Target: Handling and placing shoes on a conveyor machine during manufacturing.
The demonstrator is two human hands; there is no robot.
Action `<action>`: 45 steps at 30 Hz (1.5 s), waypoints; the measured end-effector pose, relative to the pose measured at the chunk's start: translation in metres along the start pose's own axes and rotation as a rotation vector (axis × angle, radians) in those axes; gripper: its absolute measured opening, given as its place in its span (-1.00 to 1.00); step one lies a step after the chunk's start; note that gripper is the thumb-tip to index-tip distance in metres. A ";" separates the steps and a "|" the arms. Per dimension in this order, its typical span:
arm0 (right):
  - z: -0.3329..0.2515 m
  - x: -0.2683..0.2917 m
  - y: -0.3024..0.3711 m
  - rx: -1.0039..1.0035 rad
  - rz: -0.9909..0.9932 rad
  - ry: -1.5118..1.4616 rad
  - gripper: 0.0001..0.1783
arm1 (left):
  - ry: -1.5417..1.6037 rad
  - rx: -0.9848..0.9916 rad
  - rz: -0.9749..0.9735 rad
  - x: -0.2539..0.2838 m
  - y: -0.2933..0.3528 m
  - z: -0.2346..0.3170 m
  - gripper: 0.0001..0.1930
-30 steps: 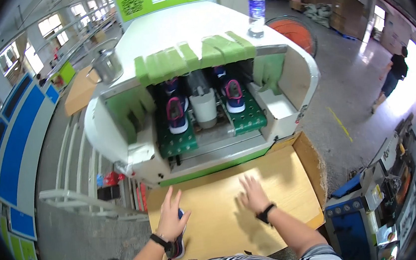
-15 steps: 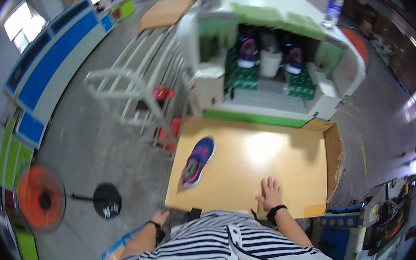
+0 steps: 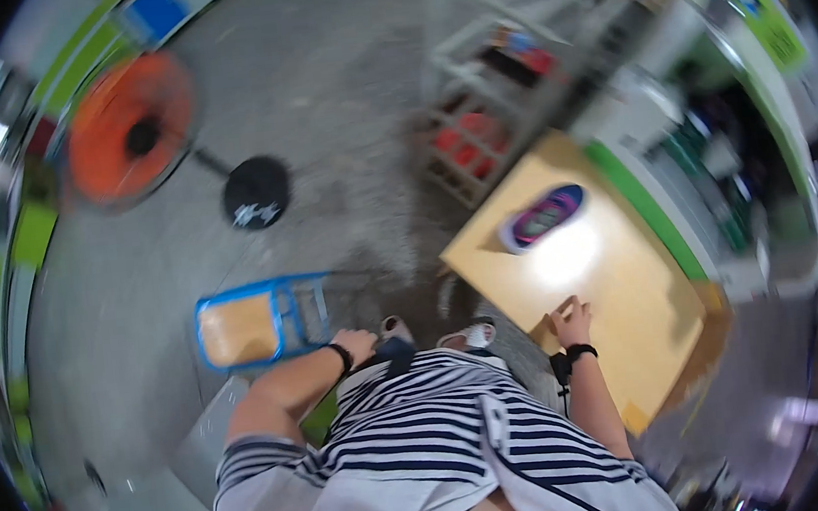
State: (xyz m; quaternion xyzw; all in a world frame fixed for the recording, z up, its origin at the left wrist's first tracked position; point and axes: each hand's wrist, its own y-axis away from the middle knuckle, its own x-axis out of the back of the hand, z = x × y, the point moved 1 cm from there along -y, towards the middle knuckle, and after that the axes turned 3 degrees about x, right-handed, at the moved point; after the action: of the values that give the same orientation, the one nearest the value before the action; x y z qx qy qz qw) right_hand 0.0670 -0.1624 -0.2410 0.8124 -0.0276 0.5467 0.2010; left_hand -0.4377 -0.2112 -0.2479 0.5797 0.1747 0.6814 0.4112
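Observation:
My right hand [image 3: 570, 323] rests on the near edge of a light wooden table [image 3: 623, 333], thumb and fingers apart, nothing in it. Farther up the table, apart from that hand, lies a dark blue and pink shoe [image 3: 548, 216] with a pale sole. My left hand [image 3: 357, 344] hangs beside my waist, nearest to a chair with a blue frame [image 3: 283, 312] and a tan seat. Blur and the angle hide how its fingers are bent. Both wrists carry black bands.
A white machine with a green front strip [image 3: 650, 203] adjoins the table's far side. Beyond the table's left corner stands a pale metal rack [image 3: 471, 82] with red items on it. An orange fan [image 3: 131, 129] with a round black base [image 3: 256, 192] stands on the grey floor.
The view has swung left, so table and machine now sit farther right and the blue chair shows fully. My right hand has shifted to the table's edge, its fingers more bent. The shoe remains on the table.

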 end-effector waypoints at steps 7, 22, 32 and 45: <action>-0.150 -0.003 -0.076 0.212 -0.269 0.249 -0.22 | -0.261 0.122 0.030 -0.019 0.133 -0.087 -0.80; -0.513 -0.181 -0.088 0.905 -0.870 0.995 -0.40 | 0.894 0.868 0.568 -0.107 0.119 0.005 -0.71; -0.482 -0.243 -0.185 1.329 -0.803 1.115 -0.34 | 0.621 0.671 0.313 -0.036 0.039 -0.089 -0.70; -0.618 -0.285 -0.290 1.344 -0.905 0.991 -0.28 | 1.375 1.094 0.490 -0.034 0.030 0.002 -0.64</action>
State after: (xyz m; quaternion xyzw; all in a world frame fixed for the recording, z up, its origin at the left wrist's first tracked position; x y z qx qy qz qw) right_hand -0.5127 0.2741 -0.3846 0.3671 0.6986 0.6009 -0.1269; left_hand -0.4466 -0.2561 -0.2482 0.1807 0.5522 0.7670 -0.2723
